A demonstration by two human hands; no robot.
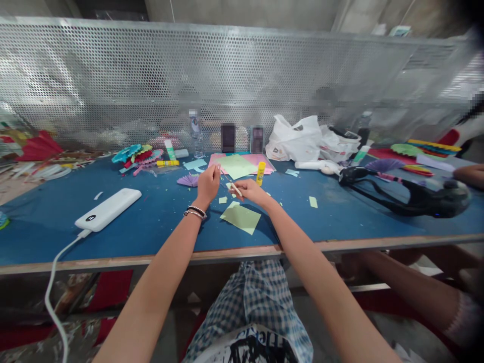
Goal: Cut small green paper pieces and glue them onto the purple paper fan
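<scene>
My right hand [250,192] is closed on a short, pale stick-like thing [236,189], whose exact kind I cannot make out. To its left, my left hand [208,185] is raised a little, thumb and fingers pinched together; whatever lies between the fingertips is too small to name. Below both hands a pale green paper sheet [242,217] lies on the blue table [162,222]. Small green paper scraps [223,200] are scattered around it. Just beyond my right hand stands a yellow glue stick [260,174]. Behind the hands, a larger green sheet [237,166] rests on pink paper [266,169].
A white power bank [109,209] with a cable lies at left. Purple folded paper [188,180], another yellow glue stick [168,163] and a water bottle [195,136] are farther back. White plastic bags [295,138] and a black strapped device [412,194] occupy the right, near another person's arm [469,175].
</scene>
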